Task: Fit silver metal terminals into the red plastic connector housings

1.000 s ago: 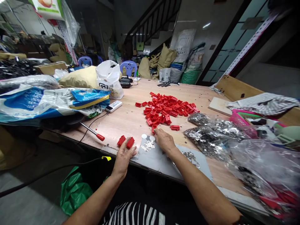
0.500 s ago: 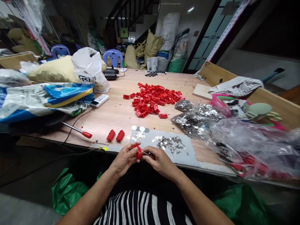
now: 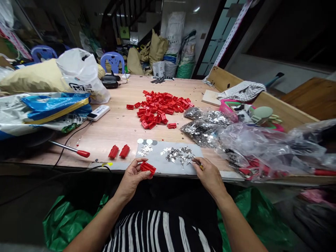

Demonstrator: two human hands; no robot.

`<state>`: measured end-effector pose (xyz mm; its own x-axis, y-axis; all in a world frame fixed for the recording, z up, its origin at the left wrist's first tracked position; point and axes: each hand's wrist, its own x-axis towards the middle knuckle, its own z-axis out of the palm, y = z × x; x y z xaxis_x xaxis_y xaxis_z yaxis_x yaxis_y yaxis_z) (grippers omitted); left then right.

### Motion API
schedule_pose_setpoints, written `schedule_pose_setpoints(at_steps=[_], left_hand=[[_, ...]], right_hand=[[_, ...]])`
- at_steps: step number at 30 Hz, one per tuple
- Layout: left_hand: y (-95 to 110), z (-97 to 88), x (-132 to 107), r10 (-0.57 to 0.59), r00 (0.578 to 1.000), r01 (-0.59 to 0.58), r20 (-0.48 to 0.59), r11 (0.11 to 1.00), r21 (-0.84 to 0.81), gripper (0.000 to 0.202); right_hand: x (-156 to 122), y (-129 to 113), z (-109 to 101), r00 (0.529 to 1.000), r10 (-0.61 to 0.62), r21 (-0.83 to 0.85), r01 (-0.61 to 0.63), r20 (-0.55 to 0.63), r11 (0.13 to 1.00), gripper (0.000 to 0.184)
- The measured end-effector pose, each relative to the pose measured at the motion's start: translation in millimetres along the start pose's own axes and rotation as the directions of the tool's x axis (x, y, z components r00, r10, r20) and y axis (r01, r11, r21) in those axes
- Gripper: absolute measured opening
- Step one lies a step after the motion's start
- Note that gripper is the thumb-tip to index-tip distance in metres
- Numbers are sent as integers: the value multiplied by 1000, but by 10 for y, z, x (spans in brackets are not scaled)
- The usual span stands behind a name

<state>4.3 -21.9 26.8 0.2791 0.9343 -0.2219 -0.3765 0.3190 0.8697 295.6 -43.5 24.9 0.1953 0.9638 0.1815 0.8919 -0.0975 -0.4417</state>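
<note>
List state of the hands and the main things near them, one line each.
Left hand, closed on red part
Red part, held in fingers
Right hand, closed on slim tool
Slim tool, tip near loose metal pieces, contact unclear
Two red parts, side by side, apart
Red pile, heaped loosely
Loose metal pieces, spread on grey mat
Clear bags, holding metal pieces

The tabletop [image 3: 115,129] is fairly evenly lit, the staircase [image 3: 145,22] and under-table area [image 3: 86,185] are left in deep shadow, glare [image 3: 196,9] is caught on the back wall [image 3: 202,22], and frame edges are stretched by wide-angle distortion.
</note>
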Motion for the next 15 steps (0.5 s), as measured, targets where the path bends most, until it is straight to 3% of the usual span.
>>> schedule_pose_setpoints(at_steps=[10,13,15], left_hand=[[-7,28,-66,78,995,-86,55,983,164,47],[179,151,-175,62,973,-103,223,979,178,30],[396,301,-290,91,916,-132,391,988,79,20]], right_hand=[[37,-59,50,999,-15,-70,18,38,997,16],[36,-8,84,999,-49,-48,49,6,998,16],[39,23,107,997,-72,-39,71,-4,997,17]])
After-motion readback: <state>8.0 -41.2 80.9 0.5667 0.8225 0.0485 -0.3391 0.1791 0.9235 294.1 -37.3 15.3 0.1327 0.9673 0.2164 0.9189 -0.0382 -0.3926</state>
